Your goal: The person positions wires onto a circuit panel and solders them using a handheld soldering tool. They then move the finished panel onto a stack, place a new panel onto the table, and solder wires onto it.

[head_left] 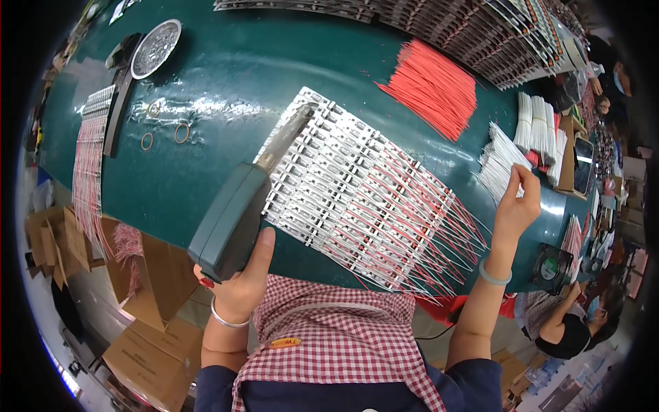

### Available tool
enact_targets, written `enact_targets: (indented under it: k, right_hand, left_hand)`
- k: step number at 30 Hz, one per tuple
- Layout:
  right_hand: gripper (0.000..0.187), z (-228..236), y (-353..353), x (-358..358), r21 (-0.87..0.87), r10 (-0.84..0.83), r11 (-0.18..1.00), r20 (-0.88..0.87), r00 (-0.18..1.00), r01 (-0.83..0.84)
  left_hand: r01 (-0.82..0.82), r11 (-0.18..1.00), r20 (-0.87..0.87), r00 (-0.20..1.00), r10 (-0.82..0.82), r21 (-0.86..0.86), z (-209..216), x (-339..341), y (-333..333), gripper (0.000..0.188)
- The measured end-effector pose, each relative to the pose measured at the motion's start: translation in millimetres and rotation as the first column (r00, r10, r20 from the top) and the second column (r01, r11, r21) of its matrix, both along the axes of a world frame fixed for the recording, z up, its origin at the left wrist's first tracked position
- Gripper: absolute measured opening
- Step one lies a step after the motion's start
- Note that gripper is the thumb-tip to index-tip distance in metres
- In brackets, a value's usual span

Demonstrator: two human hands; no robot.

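Observation:
My left hand (240, 292) is wrapped round a dark green, box-shaped handheld tool (230, 220) with a greyish metal end. That end lies over the upper left edge of a panel of white circuit boards (322, 165). Red and white wires (439, 226) run from the panel's right half and hang loose past its edge. My right hand (518, 206), fingers pinched, is at the right side of a pile of loose white wires (501, 161); what it pinches is too small to make out.
A red wire pile (432, 89) lies beyond the panel, near stacked boards (439, 34). Bundled white wires (539, 127) stand beside a phone (583, 165). At left are a round metal dish (156, 49), a second wired panel (89, 158) and cardboard boxes (151, 357). A co-worker (576, 323) sits right.

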State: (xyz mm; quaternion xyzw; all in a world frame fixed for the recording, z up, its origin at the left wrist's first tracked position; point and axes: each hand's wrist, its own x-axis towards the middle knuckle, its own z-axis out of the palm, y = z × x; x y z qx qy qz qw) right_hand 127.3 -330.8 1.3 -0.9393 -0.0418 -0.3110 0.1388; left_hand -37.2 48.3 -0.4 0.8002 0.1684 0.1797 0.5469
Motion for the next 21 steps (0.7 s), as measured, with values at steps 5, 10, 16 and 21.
enact_targets:
  k: [5,10,16,21]
  right_hand:
    - [0.006,14.8,117.6,14.3,0.286,0.452,0.865,-0.091,0.887,-0.412]
    - [0.005,-14.6,185.2,17.2,0.501,0.589,0.748,-0.200,0.783,-0.435]
    - [0.007,-29.8,193.6,16.4,0.513,0.530,0.793,-0.313,0.788,-0.329]
    - [0.005,-32.2,194.6,18.3,0.429,0.528,0.819,-0.303,0.793,-0.381]
  left_hand:
    - [-0.021,0.994,-0.032,0.999,0.018,-0.109,2.0,12.8,-6.8,0.030]
    - [-0.064,0.971,-0.097,0.994,0.043,-0.229,0.0,20.8,-11.1,0.026]
    - [-0.059,0.951,-0.117,0.993,0.024,-0.303,0.4,25.7,-10.9,0.022]
    - [0.028,0.981,-0.014,0.999,-0.031,-0.193,-3.0,34.0,-13.1,0.015]
